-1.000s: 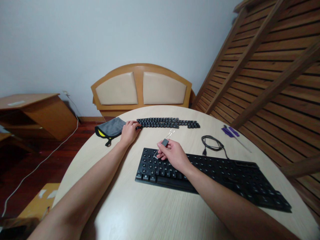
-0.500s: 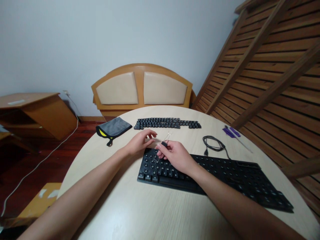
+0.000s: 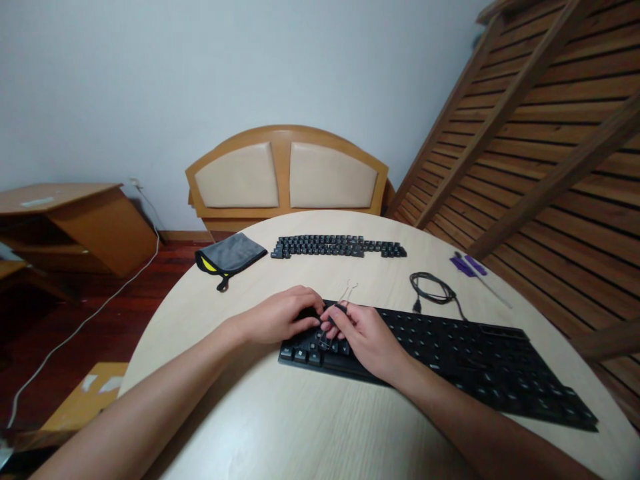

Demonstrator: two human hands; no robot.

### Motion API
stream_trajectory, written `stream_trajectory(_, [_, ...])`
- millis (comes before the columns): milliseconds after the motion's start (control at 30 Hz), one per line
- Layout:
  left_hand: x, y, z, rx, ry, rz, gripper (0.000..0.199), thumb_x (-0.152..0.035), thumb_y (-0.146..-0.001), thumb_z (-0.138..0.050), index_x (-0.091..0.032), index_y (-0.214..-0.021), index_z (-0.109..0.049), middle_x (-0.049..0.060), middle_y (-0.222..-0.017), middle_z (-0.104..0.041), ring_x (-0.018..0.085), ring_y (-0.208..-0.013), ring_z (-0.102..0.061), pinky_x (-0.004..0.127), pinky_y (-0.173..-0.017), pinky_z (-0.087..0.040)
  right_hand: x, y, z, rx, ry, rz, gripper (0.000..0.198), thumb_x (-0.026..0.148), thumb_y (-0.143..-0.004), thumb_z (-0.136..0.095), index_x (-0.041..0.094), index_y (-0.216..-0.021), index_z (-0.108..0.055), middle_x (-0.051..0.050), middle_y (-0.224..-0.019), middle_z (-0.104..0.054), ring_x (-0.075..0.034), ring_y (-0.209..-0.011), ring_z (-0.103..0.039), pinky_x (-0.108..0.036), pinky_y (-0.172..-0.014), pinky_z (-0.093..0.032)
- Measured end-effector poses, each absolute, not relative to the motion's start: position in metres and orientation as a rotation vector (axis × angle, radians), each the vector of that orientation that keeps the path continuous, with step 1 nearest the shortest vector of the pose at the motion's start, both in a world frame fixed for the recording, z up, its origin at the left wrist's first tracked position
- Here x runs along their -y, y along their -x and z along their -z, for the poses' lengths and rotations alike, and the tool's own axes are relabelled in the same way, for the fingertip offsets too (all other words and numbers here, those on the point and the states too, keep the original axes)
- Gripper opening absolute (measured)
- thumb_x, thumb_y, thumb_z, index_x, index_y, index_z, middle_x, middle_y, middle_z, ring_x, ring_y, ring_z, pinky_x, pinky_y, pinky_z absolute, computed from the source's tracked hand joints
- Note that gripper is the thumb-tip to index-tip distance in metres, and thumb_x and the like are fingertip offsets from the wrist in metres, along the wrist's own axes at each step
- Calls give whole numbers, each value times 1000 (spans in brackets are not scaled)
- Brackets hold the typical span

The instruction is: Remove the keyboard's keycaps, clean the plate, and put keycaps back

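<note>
While pinching wire puller (image 3: 341, 308) in right hand (image 3: 367, 333), curled left hand (image 3: 285, 313) partway, with contents unclear, over keyboard (image 3: 480, 363) retaining some seated keycaps (image 3: 300, 355), with many loose keycaps (image 3: 325, 246) aligned beyond.

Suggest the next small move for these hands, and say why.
Perhaps the right hand should settle the near end of the wire tool onto the keyboard: that end is over its left part, the left hand is close by, and loose keys lie in rows beyond.

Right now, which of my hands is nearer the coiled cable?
Your right hand, gripping the wire-pronged tool; your left hand is farther, over the left end of the keyboard.
</note>
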State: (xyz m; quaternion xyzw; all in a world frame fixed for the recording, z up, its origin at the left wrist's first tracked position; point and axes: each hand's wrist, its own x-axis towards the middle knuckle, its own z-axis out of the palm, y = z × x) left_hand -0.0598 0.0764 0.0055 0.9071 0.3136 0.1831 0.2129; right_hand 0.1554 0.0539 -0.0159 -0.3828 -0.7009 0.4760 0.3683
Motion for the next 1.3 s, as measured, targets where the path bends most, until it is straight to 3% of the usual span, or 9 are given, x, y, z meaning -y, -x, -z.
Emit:
stream_trajectory(367, [-61, 63, -21, -821, -2514, -363, 18, -17, -83, -69, -19, -101, -66, 10, -119, -64, 27, -118, -56, 43, -106, -45, -50, -157, 21, 1934, 962, -1048, 33, 42, -101, -48, 20, -96, -73, -4, -90, -75, -16, -73, -71, -28, -69, -57])
stream_trajectory(600, [-61, 64, -20, -829, -2496, -365, 19, -20, -81, -72, -18, -99, -65, 11, -121, -62, 28, -119, -55, 44, -104, -46, -43, -158, 15, 2166, 817, -720, 27, 32, -99, -54, 20, -90, -77, -4, -100, -79, -19, -93, -74, -29, -88, -55])
stream_trajectory(733, [-60, 63, -20, -837, -2490, -362, 15, -19, -82, -70, -18, -94, -63, 11, -121, -61, 27, -119, -54, 43, -104, -45, -40, -157, 18, 2231, 793, -543, 25, 28, -99, -54, 18, -97, -76, -4, -97, -79, -18, -90, -74, -27, -84, -55])
stream_trajectory(900, [-57, 59, -19, -851, -2478, -403, 18, -19, -82, -68, -19, -98, -60, 10, -114, -62, 27, -111, -56, 42, -99, -48, -38, -156, 19, 2313, 908, -342, 33, 30, -100, -51, 17, -84, -76, -7, -82, -76, -21, -80, -71, -30, -75, -53])
stream_trajectory(1000, [-54, 56, -19, -897, -2492, -404, 21, -17, -80, -66, -19, -98, -57, 9, -108, -62, 26, -105, -57, 41, -93, -50, -39, -157, 16, 2275, 1080, -430, 38, 33, -100, -51, 17, -77, -75, -7, -77, -74, -21, -74, -70, -29, -67, -51])
stream_trajectory(1100, [-51, 53, -20, -925, -2504, -370, 18, -19, -78, -69, -19, -91, -56, 10, -112, -61, 28, -110, -55, 42, -95, -49, -42, -159, 15, 2170, 1184, -679, 34, 37, -99, -52, 19, -83, -76, -5, -77, -76, -19, -69, -70, -27, -62, -49])
stream_trajectory(1300, [-50, 49, -19, -980, -2493, -375, 21, -34, -83, -74, -18, -91, -62, 10, -114, -61, 29, -114, -54, 43, -98, -47, -51, -159, 21, 1924, 1206, -1020, 37, 41, -97, -53, 19, -77, -76, -4, -77, -78, -20, -70, -72, -28, -66, -52])
